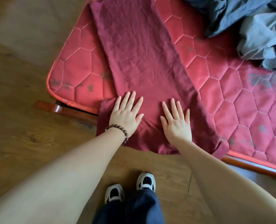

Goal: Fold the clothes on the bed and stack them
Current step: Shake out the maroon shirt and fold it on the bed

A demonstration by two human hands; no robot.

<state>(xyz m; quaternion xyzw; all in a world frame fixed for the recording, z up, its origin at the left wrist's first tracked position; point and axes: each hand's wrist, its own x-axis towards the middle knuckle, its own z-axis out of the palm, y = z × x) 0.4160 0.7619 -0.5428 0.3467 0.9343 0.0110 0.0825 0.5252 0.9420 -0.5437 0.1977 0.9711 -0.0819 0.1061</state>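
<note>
Two hands lay flat, fingers spread, holding nothing: the left hand [126,113] and right hand [176,122] pressed side by side on the near end of the dark red cloth [139,54]. That cloth stretched away from them along the red mattress [231,97], its near edge hanging off. Gray clothes [253,28] sat crumpled far off.

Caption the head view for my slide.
Both hands, left and right, flat on a maroon garment on the bed.

Both bare forearms extend forward, converging slightly. The left hand [126,113] lies palm-down, fingers spread and straight (a brown wooden bead bracelet [119,130] circles its wrist). The right hand [177,122] lies likewise flat, fingers extended, just beside it.
</note>
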